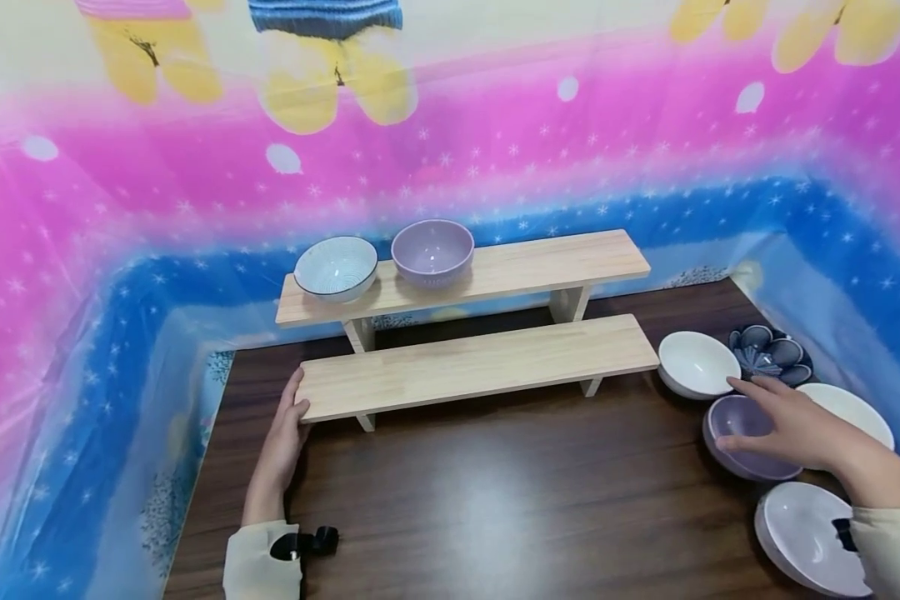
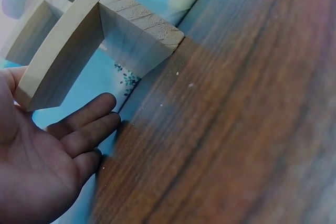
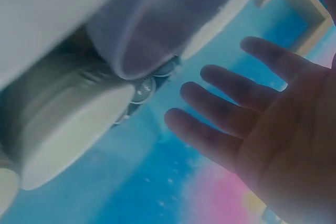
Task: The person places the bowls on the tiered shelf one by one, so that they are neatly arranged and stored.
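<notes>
My left hand (image 1: pixel 285 429) rests against the left end of the lower board (image 1: pixel 480 362) of a two-tier wooden shelf. In the left wrist view its lower fingers (image 2: pixel 89 129) extend loosely beneath the board end. At the right, my right hand (image 1: pixel 802 425) hovers over a purple bowl (image 1: pixel 735 417), fingers spread; the right wrist view shows the fingers apart from the purple bowl (image 3: pixel 157 35). Beside that bowl are a white bowl (image 1: pixel 697 367) and a dark petal-shaped dish (image 1: pixel 787 354). On the upper board (image 1: pixel 540 262) sit a white bowl with a dark rim (image 1: pixel 337 267) and another purple bowl (image 1: pixel 432 254).
Another white bowl (image 1: pixel 858 408) lies partly behind my right hand. Nearer the front right stands a pale lavender bowl (image 1: pixel 802 533). The dark wooden table (image 1: pixel 450 500) carries the shelf, and a colourful printed cloth (image 1: pixel 495 158) hangs behind and at both sides.
</notes>
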The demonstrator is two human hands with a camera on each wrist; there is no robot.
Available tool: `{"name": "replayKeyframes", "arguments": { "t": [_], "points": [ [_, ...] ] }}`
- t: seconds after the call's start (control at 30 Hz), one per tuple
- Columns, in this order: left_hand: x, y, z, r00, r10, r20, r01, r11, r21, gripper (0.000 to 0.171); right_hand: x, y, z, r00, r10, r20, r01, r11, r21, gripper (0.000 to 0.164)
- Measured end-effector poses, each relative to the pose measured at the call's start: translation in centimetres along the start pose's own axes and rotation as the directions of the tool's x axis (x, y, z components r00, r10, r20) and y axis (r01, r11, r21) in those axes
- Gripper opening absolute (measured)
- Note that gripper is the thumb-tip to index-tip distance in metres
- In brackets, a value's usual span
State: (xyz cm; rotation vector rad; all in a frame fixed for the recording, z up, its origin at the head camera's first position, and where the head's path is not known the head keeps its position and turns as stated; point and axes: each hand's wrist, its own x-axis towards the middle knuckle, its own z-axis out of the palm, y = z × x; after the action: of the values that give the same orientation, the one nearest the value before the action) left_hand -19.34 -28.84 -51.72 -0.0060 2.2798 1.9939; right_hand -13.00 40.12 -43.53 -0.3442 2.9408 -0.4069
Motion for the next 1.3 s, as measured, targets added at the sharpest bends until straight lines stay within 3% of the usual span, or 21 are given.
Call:
{"name": "replayKeyframes", "arguments": {
  "t": [0.3, 0.6, 0.9, 1.3],
  "points": [
    [0.1, -0.2, -0.1, 1.000, -0.003, 0.012, 0.003, 1.000, -0.017, 0.063, -0.4, 1.1, 0.9, 0.989, 0.091, 0.120, -0.097, 0.994, 0.041, 0.112],
    [-0.5, -0.5, -0.6, 0.999, -0.033, 0.003, 0.033, 0.999, -0.033, 0.065, -0.5, 0.5, 1.9, 0.993, 0.076, 0.095, -0.080, 0.996, 0.043, 0.122],
    [0.2, -0.4, -0.1, 0.999, -0.034, 0.019, 0.034, 0.999, -0.037, 0.064, -0.7, 0.2, 2.4, 0.991, 0.117, 0.069, -0.116, 0.993, -0.017, 0.132],
    [0.2, -0.4, -0.1, 0.999, -0.025, 0.027, 0.027, 0.999, -0.044, 0.064, -0.4, -0.7, 3.1, 0.999, 0.032, -0.002, -0.032, 0.996, -0.085, 0.127]
  ]
}}
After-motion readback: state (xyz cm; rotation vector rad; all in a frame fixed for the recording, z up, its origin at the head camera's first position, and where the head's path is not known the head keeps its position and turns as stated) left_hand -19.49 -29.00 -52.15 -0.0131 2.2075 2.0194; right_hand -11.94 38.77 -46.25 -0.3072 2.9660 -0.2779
